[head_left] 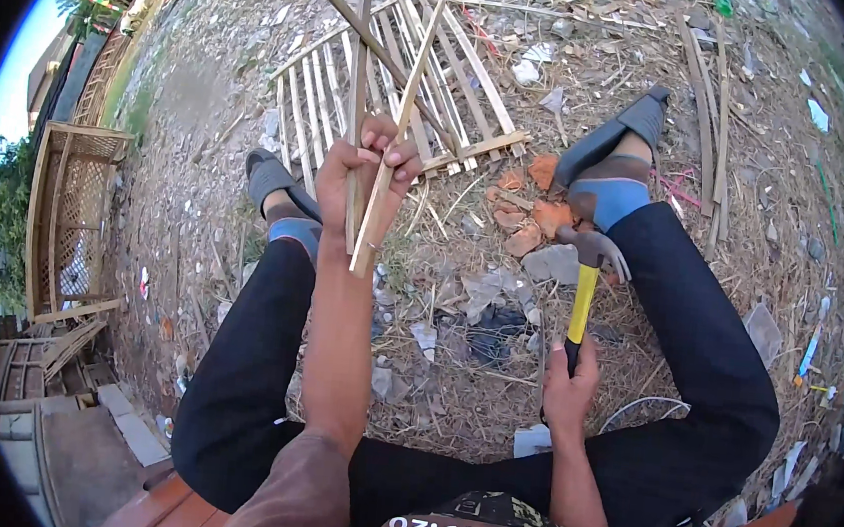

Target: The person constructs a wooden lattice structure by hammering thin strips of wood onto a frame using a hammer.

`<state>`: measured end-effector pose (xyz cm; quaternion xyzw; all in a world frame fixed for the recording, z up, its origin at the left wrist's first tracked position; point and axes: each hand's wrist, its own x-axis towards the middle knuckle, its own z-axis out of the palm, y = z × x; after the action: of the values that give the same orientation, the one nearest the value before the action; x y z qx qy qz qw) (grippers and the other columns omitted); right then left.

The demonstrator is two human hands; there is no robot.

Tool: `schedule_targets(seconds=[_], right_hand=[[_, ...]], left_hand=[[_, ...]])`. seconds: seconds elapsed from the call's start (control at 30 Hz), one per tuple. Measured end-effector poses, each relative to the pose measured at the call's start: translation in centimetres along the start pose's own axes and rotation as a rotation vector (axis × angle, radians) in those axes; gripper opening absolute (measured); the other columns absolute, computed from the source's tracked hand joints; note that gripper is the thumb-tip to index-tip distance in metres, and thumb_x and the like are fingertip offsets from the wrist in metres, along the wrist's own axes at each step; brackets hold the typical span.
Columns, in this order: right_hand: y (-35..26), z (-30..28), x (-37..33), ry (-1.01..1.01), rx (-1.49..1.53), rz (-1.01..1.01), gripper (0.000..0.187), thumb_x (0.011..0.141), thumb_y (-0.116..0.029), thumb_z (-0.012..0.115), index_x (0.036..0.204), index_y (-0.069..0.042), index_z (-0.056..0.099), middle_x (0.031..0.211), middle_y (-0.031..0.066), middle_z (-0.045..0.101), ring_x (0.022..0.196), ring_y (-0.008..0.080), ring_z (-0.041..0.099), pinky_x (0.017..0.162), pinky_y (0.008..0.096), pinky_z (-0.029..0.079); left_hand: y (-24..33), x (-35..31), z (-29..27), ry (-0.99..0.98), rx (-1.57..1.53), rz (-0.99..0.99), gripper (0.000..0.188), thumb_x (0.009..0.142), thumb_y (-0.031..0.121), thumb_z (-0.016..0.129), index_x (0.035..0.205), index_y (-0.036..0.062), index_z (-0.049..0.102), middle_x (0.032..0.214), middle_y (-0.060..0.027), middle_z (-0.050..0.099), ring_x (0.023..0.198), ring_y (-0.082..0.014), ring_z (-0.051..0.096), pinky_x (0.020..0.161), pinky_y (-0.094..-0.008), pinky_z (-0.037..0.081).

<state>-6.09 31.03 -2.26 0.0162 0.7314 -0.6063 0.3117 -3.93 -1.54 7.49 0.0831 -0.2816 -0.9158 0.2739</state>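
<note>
My left hand point(368, 163) is closed around two thin wooden strips point(403, 111), pinching them near their lower ends, where they lie close side by side. Their far ends spread apart, and a longer dark strip point(340, 0) crosses behind them. A tiny shiny bit shows near the lower tip of one strip; I cannot tell what it is. My right hand point(572, 387) grips a claw hammer point(583, 303) by its black and yellow handle, low between my legs. The hammer's head points away from me, beside my right shin and apart from the strips.
A slatted wooden frame point(306, 103) lies on the ground beyond my left hand. Broken orange bricks point(552, 217) and a grey stone point(553, 263) sit near my right foot. Loose planks point(711, 118) lie at far right. A lattice panel point(77, 223) stands at left.
</note>
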Motion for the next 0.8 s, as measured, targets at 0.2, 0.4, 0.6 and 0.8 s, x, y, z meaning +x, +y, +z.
schedule_targets(seconds=[0.2, 0.4, 0.6, 0.8], right_hand=[[0.2, -0.1, -0.3, -0.071, -0.096, -0.069, 0.025, 0.095, -0.011, 0.061, 0.117, 0.002, 0.059, 0.073, 0.0003, 0.052, 0.066, 0.0076, 0.048, 0.059, 0.0274, 0.041], [-0.1, -0.7, -0.4, -0.088, -0.084, -0.089, 0.028, 0.095, -0.012, 0.061, 0.119, 0.002, 0.059, 0.07, -0.0001, 0.053, 0.063, 0.0074, 0.049, 0.057, 0.0273, 0.041], [0.0, -0.8, -0.5, -0.102, -0.129, -0.056, 0.029, 0.095, -0.013, 0.062, 0.12, 0.001, 0.059, 0.07, 0.0005, 0.053, 0.062, 0.0074, 0.049, 0.057, 0.027, 0.041], [0.5, -0.5, -0.5, -0.118, -0.139, -0.083, 0.032, 0.095, -0.013, 0.061, 0.123, 0.001, 0.058, 0.071, 0.0024, 0.054, 0.063, 0.008, 0.05, 0.057, 0.0282, 0.042]], left_hand=[[-2.5, -0.8, -0.6, -0.032, -0.205, 0.023, 0.016, 0.07, 0.011, 0.051, 0.084, 0.0091, 0.042, 0.084, -0.0024, 0.039, 0.076, -0.0163, 0.044, 0.071, -0.0318, 0.034], [-5.7, -1.4, -0.8, -0.048, -0.381, 0.005, 0.014, 0.071, 0.011, 0.05, 0.083, 0.0095, 0.042, 0.082, -0.0019, 0.039, 0.076, -0.0165, 0.045, 0.07, -0.0328, 0.034], [-7.1, -1.7, -2.8, -0.001, -0.382, -0.026, 0.012, 0.072, 0.012, 0.05, 0.082, 0.0087, 0.044, 0.082, -0.003, 0.039, 0.078, -0.0169, 0.045, 0.07, -0.0335, 0.036], [-7.3, -4.6, -5.6, 0.124, -0.227, -0.083, 0.045, 0.081, 0.009, 0.055, 0.125, 0.005, 0.05, 0.133, -0.0125, 0.053, 0.092, -0.0227, 0.057, 0.076, -0.0368, 0.048]])
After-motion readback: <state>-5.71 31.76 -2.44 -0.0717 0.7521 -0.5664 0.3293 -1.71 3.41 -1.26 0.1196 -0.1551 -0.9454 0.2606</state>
